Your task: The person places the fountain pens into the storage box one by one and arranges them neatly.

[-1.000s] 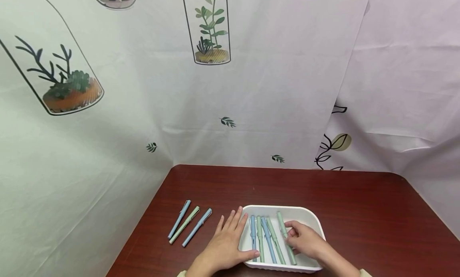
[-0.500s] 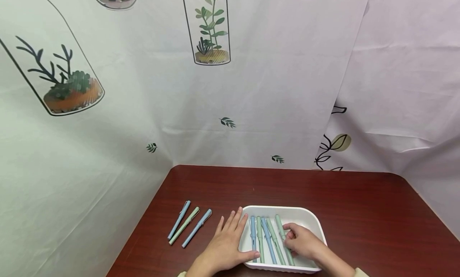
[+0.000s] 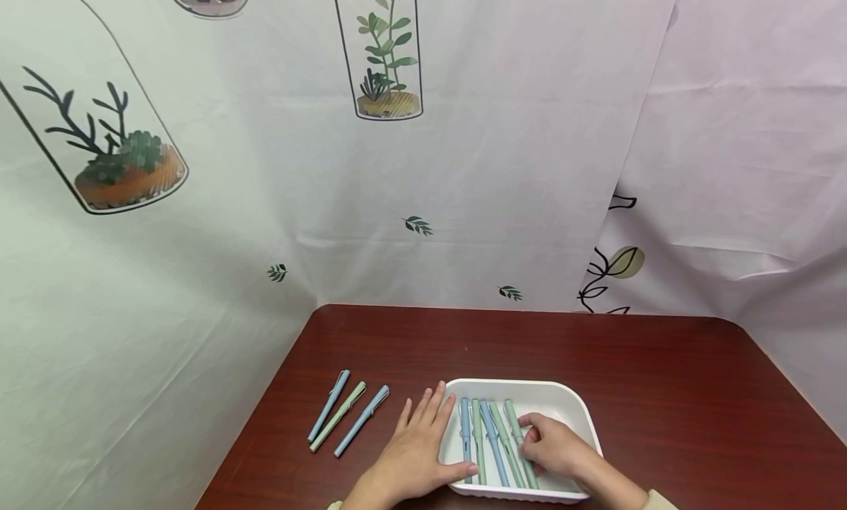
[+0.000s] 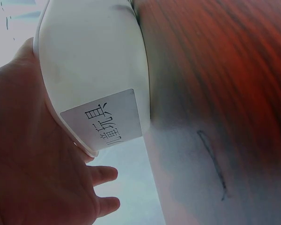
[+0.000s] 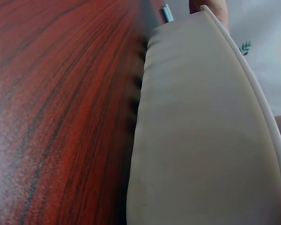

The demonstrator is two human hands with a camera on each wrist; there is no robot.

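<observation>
Green pen at 9 o'clock of the right hand, inside the tray.

I find the pen's axis running 11 to 5 o'clock; the right hand, the nearer, pinches it near mid-length by thumb and forefinger, its grip on the 3 o'clock side. Four other pens lie towards 9 o'clock, the closest just beside, so I judge sideways room there slight. More tray floor shows at 12 o'clock of the right hand, bounded by the rim at 2. The left hand rests, fingers spread, on the tray's 9 o'clock rim, grasping nothing. Three loose pens lie on the bench, at its 10 o'clock.
</observation>
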